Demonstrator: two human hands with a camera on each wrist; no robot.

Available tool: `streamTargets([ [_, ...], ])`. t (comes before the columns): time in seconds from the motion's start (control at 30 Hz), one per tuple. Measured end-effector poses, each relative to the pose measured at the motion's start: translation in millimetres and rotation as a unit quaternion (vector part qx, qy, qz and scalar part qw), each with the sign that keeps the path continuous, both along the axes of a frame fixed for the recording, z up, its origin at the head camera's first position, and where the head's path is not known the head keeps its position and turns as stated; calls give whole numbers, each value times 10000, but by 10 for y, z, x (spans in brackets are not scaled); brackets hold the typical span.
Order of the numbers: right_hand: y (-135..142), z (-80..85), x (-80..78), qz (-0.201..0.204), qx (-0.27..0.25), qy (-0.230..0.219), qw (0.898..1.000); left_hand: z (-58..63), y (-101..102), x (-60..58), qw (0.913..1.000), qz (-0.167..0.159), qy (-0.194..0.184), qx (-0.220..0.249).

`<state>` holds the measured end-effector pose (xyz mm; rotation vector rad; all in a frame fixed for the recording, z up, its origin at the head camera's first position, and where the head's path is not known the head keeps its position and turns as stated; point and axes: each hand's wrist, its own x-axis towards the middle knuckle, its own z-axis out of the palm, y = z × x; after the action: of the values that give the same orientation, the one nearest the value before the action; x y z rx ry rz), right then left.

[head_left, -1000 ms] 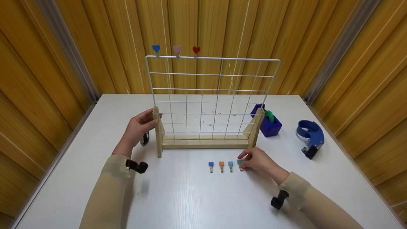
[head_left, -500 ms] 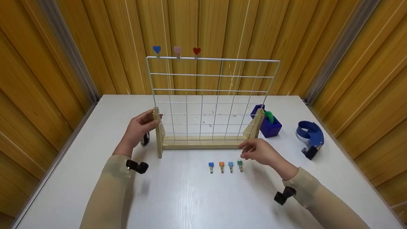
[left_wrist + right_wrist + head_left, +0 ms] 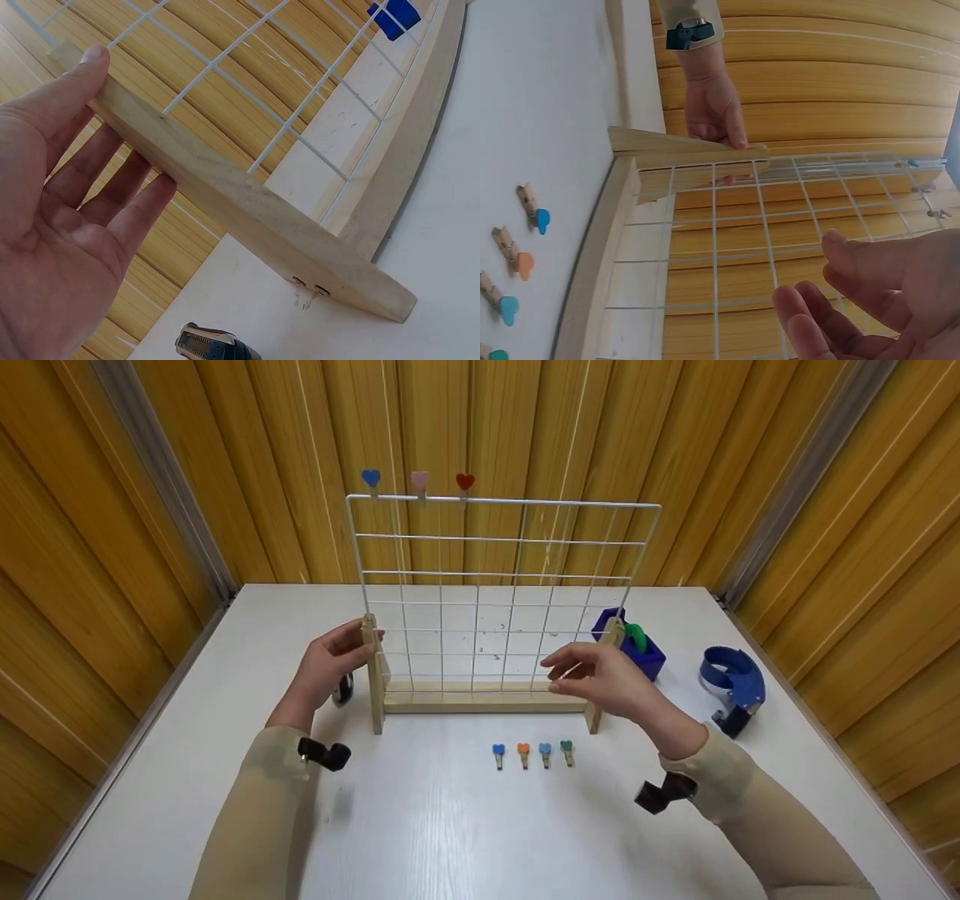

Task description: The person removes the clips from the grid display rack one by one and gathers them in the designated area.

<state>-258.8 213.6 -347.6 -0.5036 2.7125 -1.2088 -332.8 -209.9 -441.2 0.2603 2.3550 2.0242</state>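
Observation:
A white wire grid stands upright in a wooden stand. My left hand holds the stand's left upright, thumb on one side and fingers on the other. Empty, its fingers half bent and apart, my right hand is in front of the grid's lower right. Blue, pink and red heart clothespins sit clipped on the top wire. A row of heart clothespins lies on the table before the stand: blue, orange, light blue, green.
Behind the stand's right upright is a purple tape holder with a green roll. A blue tape dispenser lies farther right. A dark tape measure sits behind my left hand. Wood-patterned panels enclose the white table.
My right hand has left the green clothespin, which now lies in the row, and has risen forward toward the grid. The left hand keeps its hold on the upright.

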Motion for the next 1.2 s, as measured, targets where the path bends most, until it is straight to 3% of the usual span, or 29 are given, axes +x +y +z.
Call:
streamTargets([
  [0.3, -237, 465, -33, 281, -473, 802, 9953, -8, 4, -14, 10000, 34, -25, 2],
  [0.67, -567, 1033, -160, 218, -1071, 1285, 9857, -2, 3, -5, 10000, 49, -58, 52],
  [1.03, -876, 1458, -418, 221, -1948, 2113, 9575, -6, 4, -8, 10000, 52, -30, -31],
  [1.2, -1008, 1558, -561, 141, -2018, 2257, 9529, -12, 4, -2, 10000, 38, 13, -53],
])
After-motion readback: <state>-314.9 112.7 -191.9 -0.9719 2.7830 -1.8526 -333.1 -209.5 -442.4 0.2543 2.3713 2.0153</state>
